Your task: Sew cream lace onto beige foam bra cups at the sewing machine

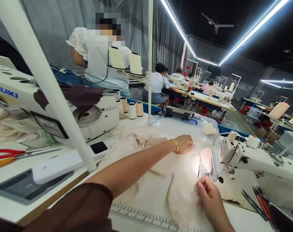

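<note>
A sheer cream fabric piece [182,193] lies in front of me, beside the needle end of a white sewing machine [248,158]. My left hand [184,144], with a gold bracelet at the wrist, is closed at the fabric's far end; its fingertips are partly hidden. Nearer to me, my right hand [209,195] pinches the fabric's right edge between thumb and fingers. A rounded pinkish piece [206,159] stands under the machine's lit lamp [216,161], between my hands and the machine head. More cream fabric [127,145] is spread to the left, under my left forearm.
Black and red-handled snips [261,203] lie by the machine at right. A ruler strip [146,216] runs along the near edge. At left are a second machine [100,112], scissors [15,154] and a thread stand pole [150,64]. Thread cones [132,111] stand behind. Co-workers [103,64] sit beyond.
</note>
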